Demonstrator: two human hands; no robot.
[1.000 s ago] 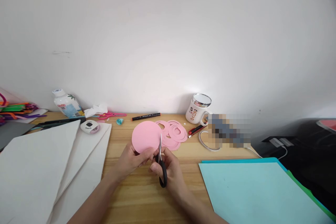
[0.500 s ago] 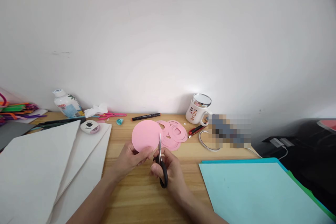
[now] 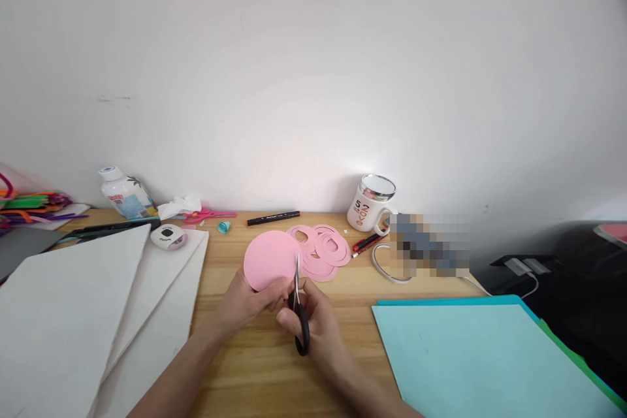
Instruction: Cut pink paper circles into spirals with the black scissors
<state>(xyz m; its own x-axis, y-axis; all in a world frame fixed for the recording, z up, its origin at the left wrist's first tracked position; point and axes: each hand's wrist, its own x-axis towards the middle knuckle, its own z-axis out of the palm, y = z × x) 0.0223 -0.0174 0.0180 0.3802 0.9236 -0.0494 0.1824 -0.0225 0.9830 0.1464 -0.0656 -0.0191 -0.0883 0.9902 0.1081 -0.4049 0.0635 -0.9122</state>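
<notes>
A pink paper circle [image 3: 272,260] is pinched at its lower edge by my left hand [image 3: 255,300], thumb on top. My right hand [image 3: 316,317] grips black-handled scissors [image 3: 300,323], their blades pointing up along the circle's right edge. The blades look nearly together; whether paper lies between them I cannot tell. Just behind, several pink paper rings [image 3: 318,270] lie overlapping on the wooden table [image 3: 255,366].
White boards [image 3: 63,320] cover the left side, with a white tape dispenser [image 3: 169,237] on them. Along the back are a bottle [image 3: 128,194], pink scissors [image 3: 208,215], a black marker [image 3: 273,218] and a mug [image 3: 371,206]. Teal sheets [image 3: 480,353] lie at right.
The paper circle and my left hand have shifted slightly down and left. The scissors in my right hand have dropped a little and moved slightly left.
</notes>
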